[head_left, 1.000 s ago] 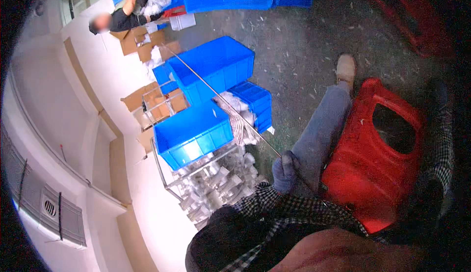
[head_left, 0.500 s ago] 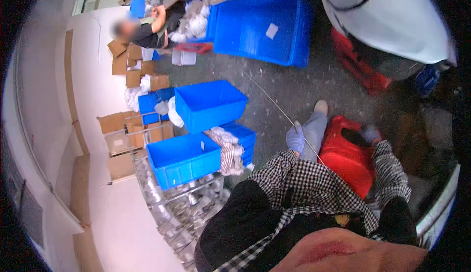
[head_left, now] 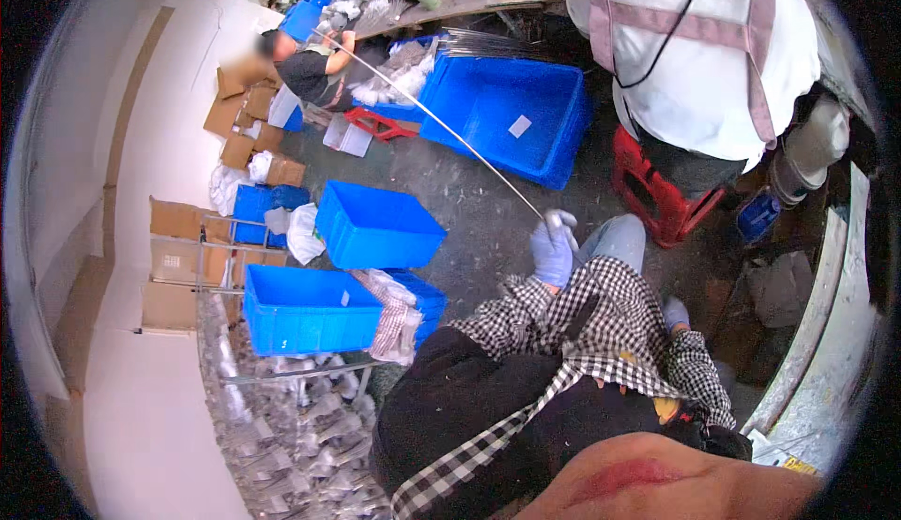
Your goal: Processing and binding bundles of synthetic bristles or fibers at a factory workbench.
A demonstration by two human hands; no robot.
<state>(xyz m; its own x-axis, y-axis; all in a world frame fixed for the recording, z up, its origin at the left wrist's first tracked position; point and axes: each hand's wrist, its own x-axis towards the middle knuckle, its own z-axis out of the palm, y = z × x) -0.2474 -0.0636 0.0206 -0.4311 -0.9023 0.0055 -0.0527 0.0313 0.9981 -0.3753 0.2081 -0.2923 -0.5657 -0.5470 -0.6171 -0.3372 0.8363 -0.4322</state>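
Since the earlier frames the view has swung upward and to the right: the blue crates have slid toward the lower left of the frame, and a seated person in a white vest now fills the upper right.

At the lower left, a heap of clear plastic-wrapped packets (head_left: 282, 435) lies glossy and crinkled on a wire rack, stacked loose, apparently for easy reach. Above it stand two open rectangular blue plastic crates (head_left: 310, 309), smooth-walled and rigid, with a checked cloth (head_left: 394, 318) draped over the nearer one's edge. Flattened brown cardboard boxes (head_left: 174, 267) lean along the pale wall at the left.

Through the middle runs a long thin shiny metal rod (head_left: 441, 116), slanting from the upper left down to the centre. The left hand (head_left: 554, 248), in a pale blue knitted glove, is closed around its lower end, so that the length points away over the grey concrete floor (head_left: 488, 210). The right hand (head_left: 676, 313), also gloved, shows only partly beside the checked sleeve at centre right; whether it is open or closed cannot be told.

A red plastic stool (head_left: 657, 201) sits beneath the other person at the upper right.
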